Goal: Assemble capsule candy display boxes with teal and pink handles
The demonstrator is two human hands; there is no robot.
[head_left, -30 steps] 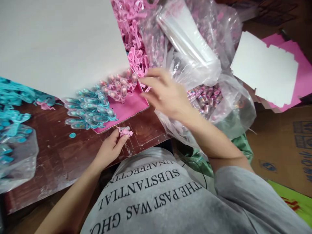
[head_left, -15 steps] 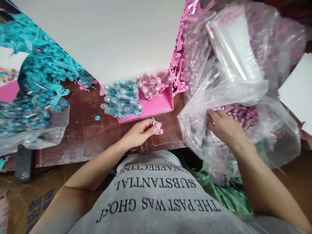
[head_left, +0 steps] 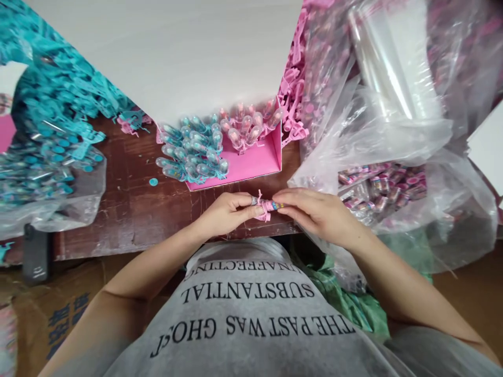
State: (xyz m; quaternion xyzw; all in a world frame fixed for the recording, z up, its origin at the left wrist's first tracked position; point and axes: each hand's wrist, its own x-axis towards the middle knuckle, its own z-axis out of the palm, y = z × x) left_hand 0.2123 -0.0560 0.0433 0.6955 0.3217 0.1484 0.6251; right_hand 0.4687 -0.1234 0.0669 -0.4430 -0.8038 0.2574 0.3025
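Note:
Between thumb and fingers, my left hand pinches a small pink plastic piece with thin arms. My right hand grips a small tube with a coloured print, its end meeting the pink piece. Fingers partly cover both. Just beyond them stands a pink box with its large white lid raised. Clear-topped teal pieces fill the box's left part, and similar pink ones stand at its right rear.
At right, an open plastic bag holds many pink tubes, with a stack of clear sleeves on top. Teal plastic parts and bagged teal tubes lie left. A black phone rests at the table's front edge.
My right hand has come left out of the bag of pink tubes with a tube and joined my left hand. My left hand still holds the pink piece.

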